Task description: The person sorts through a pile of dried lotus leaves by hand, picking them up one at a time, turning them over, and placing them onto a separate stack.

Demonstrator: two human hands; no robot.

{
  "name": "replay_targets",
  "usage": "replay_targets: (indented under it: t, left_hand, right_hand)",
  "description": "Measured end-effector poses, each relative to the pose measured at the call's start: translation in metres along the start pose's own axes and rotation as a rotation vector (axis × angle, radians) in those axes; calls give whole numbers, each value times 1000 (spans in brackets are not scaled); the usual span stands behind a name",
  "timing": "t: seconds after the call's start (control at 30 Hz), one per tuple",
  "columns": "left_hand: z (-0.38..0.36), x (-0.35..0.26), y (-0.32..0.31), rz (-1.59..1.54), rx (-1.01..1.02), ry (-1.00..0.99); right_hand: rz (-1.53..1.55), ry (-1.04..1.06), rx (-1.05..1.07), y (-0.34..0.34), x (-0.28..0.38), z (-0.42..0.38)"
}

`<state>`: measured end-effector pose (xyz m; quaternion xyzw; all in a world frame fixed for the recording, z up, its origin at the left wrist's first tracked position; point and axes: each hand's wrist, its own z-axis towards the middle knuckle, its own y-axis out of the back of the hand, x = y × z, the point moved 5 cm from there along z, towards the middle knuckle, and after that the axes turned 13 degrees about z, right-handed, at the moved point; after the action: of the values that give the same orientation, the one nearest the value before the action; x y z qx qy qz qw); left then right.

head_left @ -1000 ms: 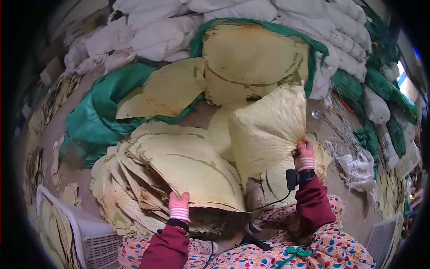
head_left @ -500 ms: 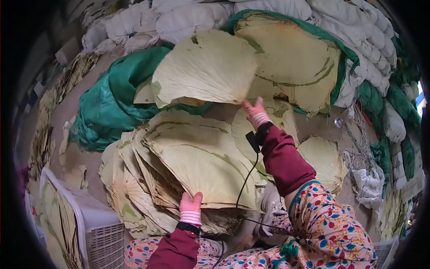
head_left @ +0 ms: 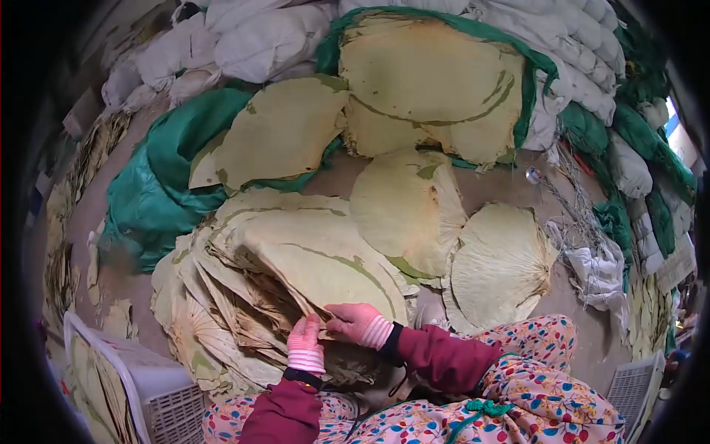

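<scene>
A thick stack of large, pale green dried leaves [head_left: 318,244] lies in front of me, its left side folded and browned. My left hand [head_left: 305,344], in a pink glove with a striped cuff, pinches the near edge of the stack's upper leaves. Just to its right, my right hand [head_left: 360,324] has its fingers closed at the same leaf edge, fingertips partly hidden. Beyond the stack, a single leaf [head_left: 285,133] rests on the green sack [head_left: 166,170]. Two more piles lie to the right, a leaf [head_left: 407,211] and a fan-shaped leaf [head_left: 497,266].
At the back, a green sack holds a big leaf pile [head_left: 433,70], with white sacks [head_left: 270,41] behind it. A white basket [head_left: 137,370] with leaves stands front left, another basket [head_left: 632,392] front right. Tangled string [head_left: 573,200] lies at the right.
My right hand has let go of the leaf it held and come back beside my left hand. That leaf now lies on the green sack. The view has shifted slightly.
</scene>
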<state>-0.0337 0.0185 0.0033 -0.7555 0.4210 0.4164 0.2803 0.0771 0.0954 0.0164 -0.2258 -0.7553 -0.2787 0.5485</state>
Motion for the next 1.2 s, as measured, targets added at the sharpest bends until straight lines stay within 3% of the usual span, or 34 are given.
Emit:
replay_targets:
  t: [0.03, 0.1, 0.13, 0.17, 0.23, 0.27, 0.33, 0.4, 0.43, 0.5, 0.53, 0.6, 0.67, 0.7, 0.77, 0.8, 0.83, 0.87, 0.9, 0.93, 1.0, 1.07, 1.1, 1.13, 1.17, 1.2]
  left_hand:
    - [10, 13, 7, 76, -26, -94]
    - [24, 22, 15, 223, -90, -206]
    - [24, 19, 18, 294, -126, -213]
    - [23, 19, 23, 366, -162, -217]
    - [31, 28, 33, 421, -138, -228]
    - [30, 26, 30, 391, -138, -287]
    - [25, 22, 26, 366, -97, -181]
    - [20, 16, 19, 266, -43, -126]
    - [18, 14, 13, 178, -10, -121]
    - [13, 6, -2, 15, 55, -112]
    - [8, 1, -10, -54, 87, -102]
    - [7, 4, -15, -47, 158, -143]
    - [12, 15, -12, 103, 244, -245]
    - [12, 18, -4, 279, 213, -210]
    - [16, 25, 3, 344, 151, -190]
    - [20, 29, 8, 375, 118, -180]
    - [27, 30, 15, 536, 26, -232]
    - [26, 29, 17, 429, 6, -145]
    - [23, 26, 18, 317, -15, -58]
    - [22, 26, 19, 204, -35, 25]
    - [20, 23, 18, 168, -55, 46]
    - [12, 16, 12, 145, -69, 83]
    - [17, 19, 10, 190, -11, -47]
    - [24, 30, 10, 235, 48, -179]
    - [28, 31, 7, 282, 108, -315]
    - [7, 9, -5, 348, 179, -204]
  right_hand:
    - [115, 78, -35, 6, 4, -3]
    - [-344, 435, -257, 39, -2, 10]
    - [-958, 323, -391, 68, -46, 32]
    - [-914, 187, -596, 109, -43, 34]
    - [-183, 31, -971, 198, -50, 33]
    - [-209, -78, -1013, 234, -46, 32]
    - [-26, 57, -1000, 298, -78, 48]
    - [-701, 69, -1045, 282, -39, 42]
    - [-1040, 75, -1040, 263, -12, 40]
    - [-818, 98, -464, 189, 12, 44]
    - [-501, 44, -227, 139, 21, 32]
    - [-333, 129, 104, 47, 6, 16]
    - [-215, 169, 44, 8, 10, -9]
    - [-172, 68, 1, 10, -1, -9]
    - [-92, -124, -80, 17, -29, -2]
    - [-205, -121, -299, 38, -34, -2]
    - [-234, 176, -528, 70, -43, 2]
    - [-503, 239, -552, 103, -52, 5]
    - [-330, 80, -769, 141, -47, -6]
    - [-164, 150, -969, 173, -30, -23]
    - [39, 557, -1035, 198, 3, -35]
    - [-336, 577, -823, 171, 34, -36]
    - [-515, 579, -713, 149, 53, -38]
    - [-579, 326, -452, 120, 62, -38]
    - [-512, 350, -295, 90, 55, -36]
    - [-507, 467, -148, 56, 43, -33]
